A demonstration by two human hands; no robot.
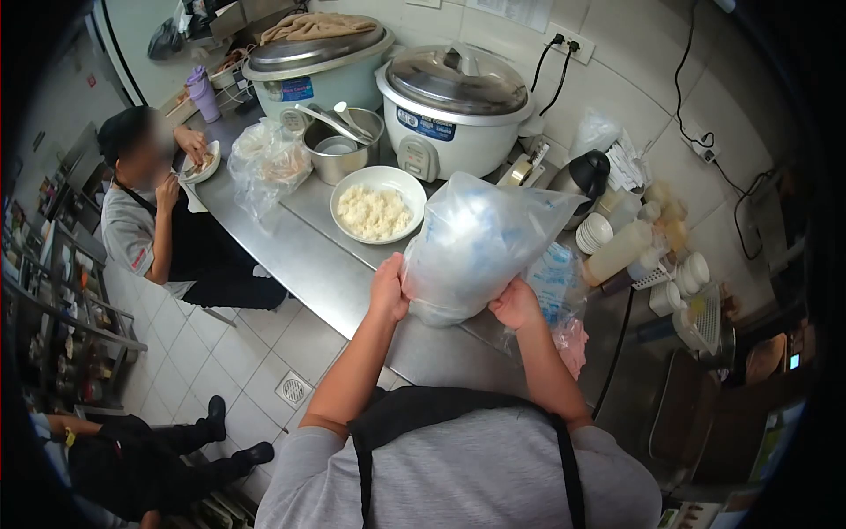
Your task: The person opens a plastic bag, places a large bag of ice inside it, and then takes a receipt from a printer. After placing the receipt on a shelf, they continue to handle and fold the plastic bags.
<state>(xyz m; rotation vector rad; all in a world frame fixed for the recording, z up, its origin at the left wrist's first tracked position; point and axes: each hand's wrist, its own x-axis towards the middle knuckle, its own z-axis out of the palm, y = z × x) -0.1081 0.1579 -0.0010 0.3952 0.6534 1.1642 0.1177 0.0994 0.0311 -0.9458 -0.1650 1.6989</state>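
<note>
A large cloudy plastic bag stands upright on the steel table in front of me, with white and bluish contents showing dimly through it. My left hand grips the bag's lower left side, fingers closed on the plastic. On its lower right side, my right hand is closed on the same bag. Just beyond my left hand sits a white bowl of rice. Beside my right hand lies a flat clear bag with blue print, and a pink cloth-like piece is below it.
Two rice cookers stand along the wall, near a metal pot holding utensils. Bottles and stacked cups crowd the right side. At the table's left end a seated person has a bowl; another person is lower left.
</note>
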